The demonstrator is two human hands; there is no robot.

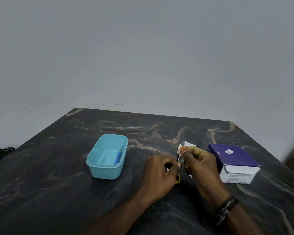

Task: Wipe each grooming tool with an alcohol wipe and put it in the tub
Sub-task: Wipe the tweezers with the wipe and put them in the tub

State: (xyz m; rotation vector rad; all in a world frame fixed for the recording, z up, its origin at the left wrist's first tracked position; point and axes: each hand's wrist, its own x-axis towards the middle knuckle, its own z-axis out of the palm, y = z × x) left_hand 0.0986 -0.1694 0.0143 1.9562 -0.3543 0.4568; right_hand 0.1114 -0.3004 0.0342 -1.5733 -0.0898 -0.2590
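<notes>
Dark table (58,192), tub (98,168) left-centre.

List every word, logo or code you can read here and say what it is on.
"BD": logo on the white front of the box, at its left end.
The other print lines on that front are too blurred to read.
A code square sits on the box's purple top, too small to read.
Faint print on the wipe packet in the right hand is unreadable.
The tub bears no text.

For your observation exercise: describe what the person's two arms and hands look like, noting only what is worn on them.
Both forearms are bare, with no sleeves in view. The right wrist carries dark braided bracelets with a small pale charm or bead. The left hand and right hand wear no gloves; no rings can be made out.
</notes>
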